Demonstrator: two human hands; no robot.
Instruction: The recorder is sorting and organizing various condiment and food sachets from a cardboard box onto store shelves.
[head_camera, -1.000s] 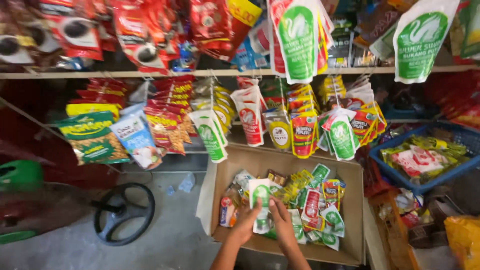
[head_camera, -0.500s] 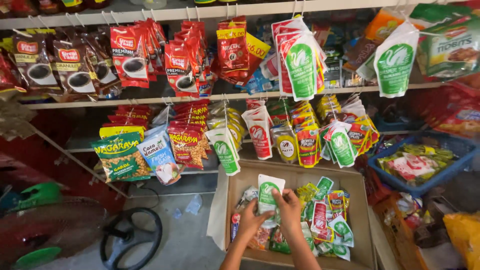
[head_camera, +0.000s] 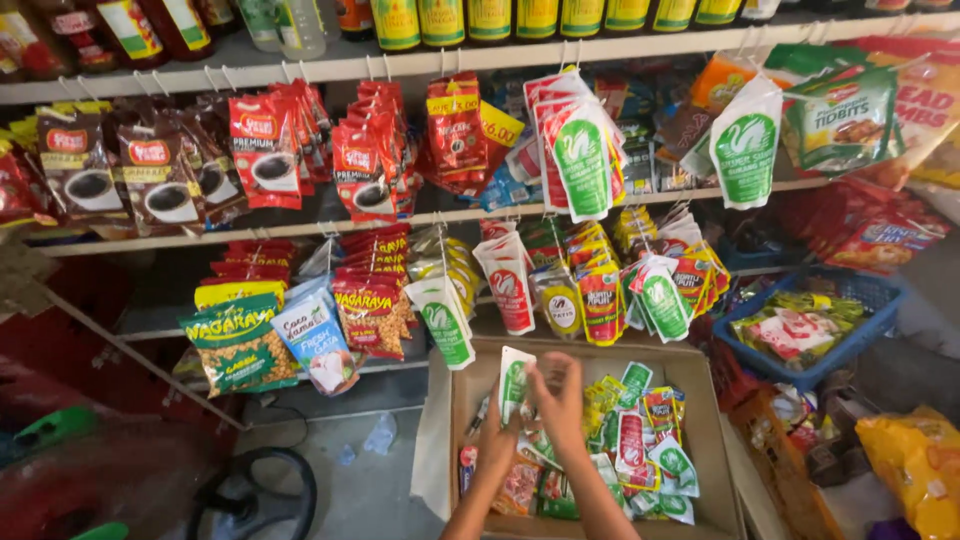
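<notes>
Wooden shelves (head_camera: 300, 66) hung with packets line the wall above a grey concrete floor (head_camera: 350, 495).

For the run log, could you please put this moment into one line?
hands: left and right lift green-and-white pouch | over: cardboard box of sachets | behind: hanging snack packets

We see a white-and-green pouch (head_camera: 514, 384) held up w/ both hands over a cardboard box (head_camera: 700, 440) full of small green, red and yellow sachets (head_camera: 640, 440). Above it hang more white-green pouches (head_camera: 445, 322), red-white ones (head_camera: 510, 282) and red-yellow ones (head_camera: 603, 300). To the left: a green-yellow nut bag (head_camera: 236, 343), a light blue-white bag (head_camera: 316, 340), red snack packs (head_camera: 371, 305). Upper rail: red coffee packs w/ cup pics (head_camera: 265, 150), large white-green pouches (head_camera: 583, 155) (head_camera: 745, 145). Top shelf: bottles w/ yellow-green labels (head_camera: 490, 18). At right, a blue basket (head_camera: 870, 300) of green-red packs and a yellow bag (head_camera: 915, 465).
</notes>
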